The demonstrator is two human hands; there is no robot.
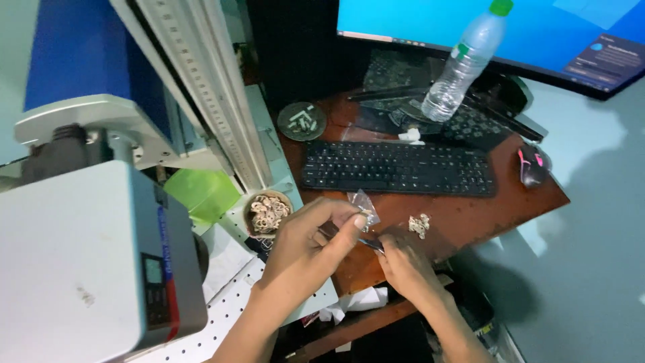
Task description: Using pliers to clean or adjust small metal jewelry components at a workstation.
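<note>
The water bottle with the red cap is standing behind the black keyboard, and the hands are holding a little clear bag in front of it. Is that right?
Not quite. The head view shows the water bottle has a green cap, not a red one. The rest holds: it stands behind the black keyboard, and the left hand and right hand hold a little clear bag in front of it.

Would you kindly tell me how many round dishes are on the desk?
2: one dish of pale rings beside the left hand, and one dark dish of small white pieces left of the keyboard. Others may be hidden.
</note>
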